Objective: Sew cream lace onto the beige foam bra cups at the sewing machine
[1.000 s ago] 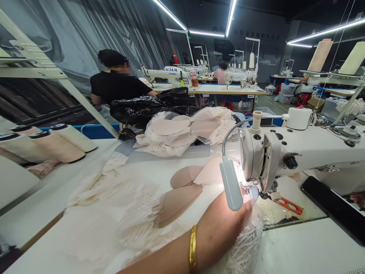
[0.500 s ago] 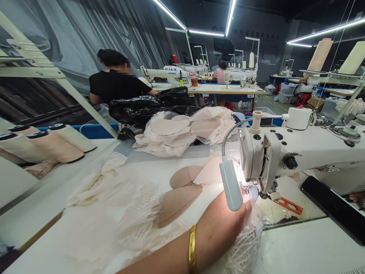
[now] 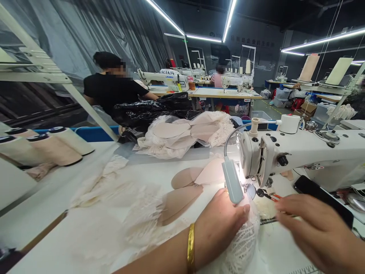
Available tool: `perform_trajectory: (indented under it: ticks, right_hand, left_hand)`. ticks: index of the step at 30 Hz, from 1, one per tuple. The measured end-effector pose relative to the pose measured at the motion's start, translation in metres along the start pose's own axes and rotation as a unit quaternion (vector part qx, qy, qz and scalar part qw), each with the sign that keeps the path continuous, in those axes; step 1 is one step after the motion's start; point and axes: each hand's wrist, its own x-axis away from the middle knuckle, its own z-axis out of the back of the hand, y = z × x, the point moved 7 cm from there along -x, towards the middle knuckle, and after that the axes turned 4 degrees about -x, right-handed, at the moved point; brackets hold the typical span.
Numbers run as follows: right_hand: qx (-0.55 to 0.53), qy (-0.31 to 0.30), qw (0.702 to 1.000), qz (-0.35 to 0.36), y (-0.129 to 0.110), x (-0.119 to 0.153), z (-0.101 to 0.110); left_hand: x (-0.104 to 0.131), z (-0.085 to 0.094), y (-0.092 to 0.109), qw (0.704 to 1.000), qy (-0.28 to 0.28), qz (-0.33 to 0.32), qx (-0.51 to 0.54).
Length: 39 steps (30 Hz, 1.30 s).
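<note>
My left hand, with a gold bangle at the wrist, grips white lace fabric just in front of the needle area of a white sewing machine. A grey lamp on a bent metal neck hangs over its fingers and lights the spot. At the right, my right hand is blurred, its fingertips at an orange-handled tool on the machine bed; whether they grip it cannot be made out. Beige cup-shaped pieces joined to lace lie left of my left hand.
A pile of lace and beige pieces sits behind, beside black plastic. Thread cones lie at the left. A black phone rests under the machine arm. A person in black sits beyond the table.
My right hand has come into view from the right, reaching the orange-handled tool. My left hand has drawn slightly back from the needle area with the lace. The view has shifted a little.
</note>
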Motion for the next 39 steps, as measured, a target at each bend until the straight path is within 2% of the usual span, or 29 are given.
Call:
perform_trajectory:
  ticks: [2,5,8,14,20,26,30,35,39]
  right_hand:
    - [-0.015,-0.036,0.998,0.053,-0.013,-0.018,-0.038]
    - [-0.001,-0.096,0.995,0.022,-0.008,-0.025,-0.087]
    - [0.008,-0.122,0.992,-0.021,0.006,-0.015,-0.108]
    - [-0.002,-0.158,0.984,-0.079,0.028,-0.003,-0.112]
    - [-0.028,-0.133,0.988,-0.074,0.024,-0.004,-0.111]
    - [-0.017,-0.134,0.988,-0.075,0.024,-0.002,-0.112]
    - [-0.01,-0.133,0.988,-0.072,0.024,-0.002,-0.112]
    - [0.003,-0.134,0.989,-0.066,0.023,-0.003,-0.111]
    - [0.004,-0.133,0.989,-0.067,0.022,-0.005,-0.11]
  left_hand:
    - [-0.002,0.003,0.005,0.999,0.018,-0.031,0.013]
    - [-0.004,0.008,0.007,0.996,0.056,-0.051,0.053]
    - [-0.003,0.009,0.006,0.994,0.072,-0.053,0.061]
    - [0.0,0.005,0.005,0.998,0.045,-0.035,-0.003]
    - [-0.006,0.008,0.006,0.999,0.019,-0.02,0.024]
    - [-0.01,0.015,0.007,0.998,0.035,-0.004,0.05]
    - [-0.009,0.014,0.007,0.998,0.026,0.002,0.054]
    - [-0.008,0.015,0.006,0.998,0.04,-0.003,0.04]
    - [-0.007,0.009,0.002,0.999,0.021,-0.004,0.044]
